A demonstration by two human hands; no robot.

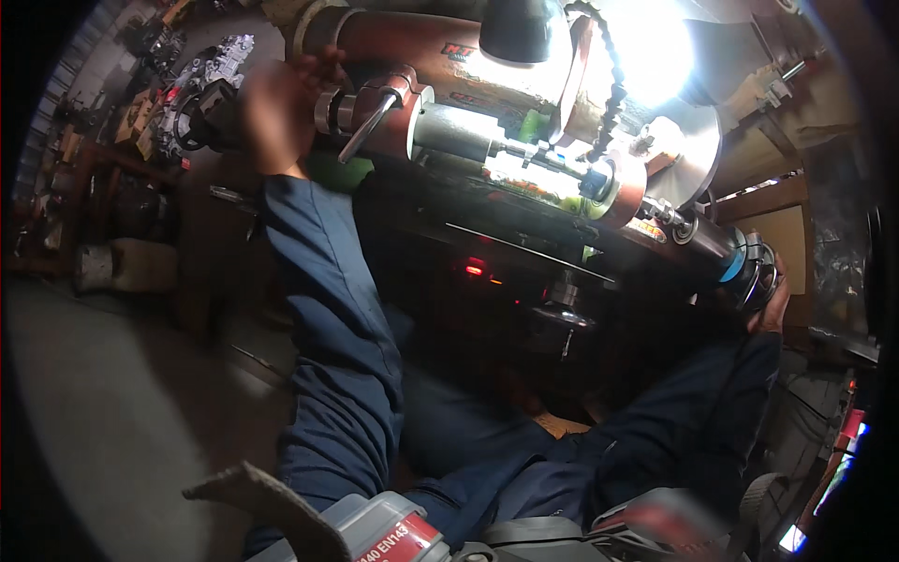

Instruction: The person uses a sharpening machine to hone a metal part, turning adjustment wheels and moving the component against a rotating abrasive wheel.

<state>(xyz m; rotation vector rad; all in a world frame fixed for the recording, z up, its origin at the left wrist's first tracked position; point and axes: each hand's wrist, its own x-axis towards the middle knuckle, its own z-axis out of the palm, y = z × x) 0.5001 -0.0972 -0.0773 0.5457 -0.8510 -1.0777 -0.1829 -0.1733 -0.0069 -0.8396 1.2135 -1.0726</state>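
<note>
In front of me is a red-brown machine that looks like a grinder, with a silver cylinder [459, 129] and a thin metal shaft [543, 157] along its front. My left hand [274, 117] is raised at its left end, smeared by motion, between a black handwheel [192, 117] and a clamp-like housing [401, 110] with a slanting metal lever [368, 128]. What its fingers do is unclear. At the far right, my right hand [775, 304] closes around the rim of a handwheel [760, 281] beyond a blue band. Its fingers are partly hidden.
A dark lamp hood [524, 30] hangs over the machine beside a bright glare. A large pale disc [702, 155] stands behind the shaft's right end. Below are a red indicator light [475, 268] and a round metal knob [565, 314]. Metal parts [229, 58] crowd the back left.
</note>
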